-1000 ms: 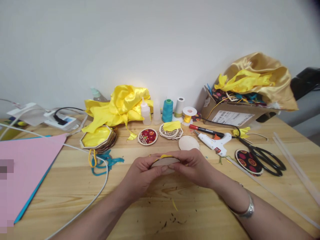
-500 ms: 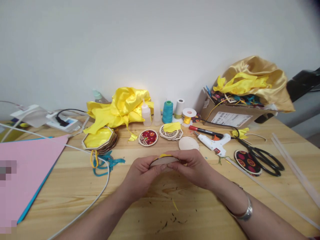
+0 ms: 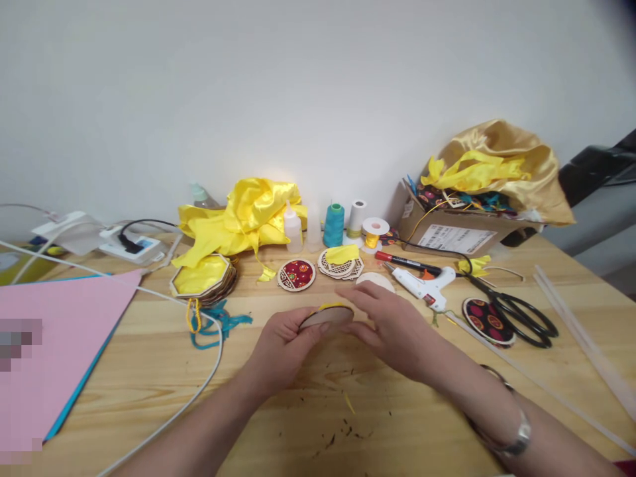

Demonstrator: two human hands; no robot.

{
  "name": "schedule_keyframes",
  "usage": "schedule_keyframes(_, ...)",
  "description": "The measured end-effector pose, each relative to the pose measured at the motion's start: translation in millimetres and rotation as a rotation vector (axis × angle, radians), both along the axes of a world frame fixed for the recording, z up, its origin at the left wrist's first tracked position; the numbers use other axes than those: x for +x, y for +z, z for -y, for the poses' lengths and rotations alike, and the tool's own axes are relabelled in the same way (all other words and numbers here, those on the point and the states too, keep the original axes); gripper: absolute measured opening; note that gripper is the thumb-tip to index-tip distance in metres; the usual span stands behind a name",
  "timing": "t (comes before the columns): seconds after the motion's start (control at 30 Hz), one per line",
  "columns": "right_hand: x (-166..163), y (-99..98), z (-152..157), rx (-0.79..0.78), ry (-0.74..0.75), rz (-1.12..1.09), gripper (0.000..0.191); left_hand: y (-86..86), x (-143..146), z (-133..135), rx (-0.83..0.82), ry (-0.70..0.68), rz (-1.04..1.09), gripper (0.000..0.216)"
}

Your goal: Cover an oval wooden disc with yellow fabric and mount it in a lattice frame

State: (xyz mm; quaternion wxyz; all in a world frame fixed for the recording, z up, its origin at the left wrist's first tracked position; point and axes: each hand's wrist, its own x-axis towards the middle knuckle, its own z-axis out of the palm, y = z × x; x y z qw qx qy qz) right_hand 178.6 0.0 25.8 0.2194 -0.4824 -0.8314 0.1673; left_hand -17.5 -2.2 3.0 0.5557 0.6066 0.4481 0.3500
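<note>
Left hand (image 3: 283,344) clamped on disc (image 3: 326,315) above the tabletop (image 3: 149,397), yellow edge showing, underside hidden. Right hand (image 3: 392,324) just right of disc, fingers loose, contact unclear. Beyond disc, wooden round (image 3: 380,279) partly covered.

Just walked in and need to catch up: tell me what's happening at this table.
A person sits at a cluttered wooden table doing craft work. The left hand grips a round wooden disc with yellow fabric at its top edge. The right hand is open with its fingers spread, just right of the disc. A glue gun, scissors and thread spools lie behind.
</note>
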Motion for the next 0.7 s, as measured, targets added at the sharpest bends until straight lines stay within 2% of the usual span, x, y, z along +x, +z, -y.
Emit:
schedule_keyframes(0.07, 22, 10.0, 2, 0.022, -0.092, 0.228, 0.043, 1.0, 0, 0, -0.066, 0.032, 0.029, 0.021)
schedule_keyframes(0.17, 82, 17.0, 3, 0.009, -0.308, 0.498, 0.033, 0.9, 0, 0, -0.151, 0.049, 0.110, 0.021)
schedule_keyframes(0.2, 107, 16.4, 4, -0.045, -0.436, 0.566, 0.028, 0.3, 0, 0, -0.171, 0.045, 0.141, 0.021)
schedule_keyframes(0.27, 154, 11.4, 7, -0.257, -0.645, 0.660, 0.019, -1.6, 1, 0, -0.197, 0.034, 0.195, 0.019)
schedule_keyframes(0.37, 203, -2.4, 14, -0.349, -0.751, 0.676, 0.025, -5.4, 1, 0, -0.244, 0.013, 0.283, 0.020)
schedule_keyframes(0.43, 217, -11.9, 17, -0.389, -0.748, 0.654, 0.020, -7.6, 1, -1, -0.283, 0.000, 0.352, 0.023)
schedule_keyframes(0.53, 217, -20.4, 17, -0.400, -0.773, 0.663, 0.015, -9.4, 2, -2, -0.296, -0.004, 0.412, 0.022)
schedule_keyframes(0.7, 221, -14.9, 25, -0.432, -0.821, 0.676, 0.025, -8.8, 1, -2, -0.289, -0.009, 0.435, 0.019)
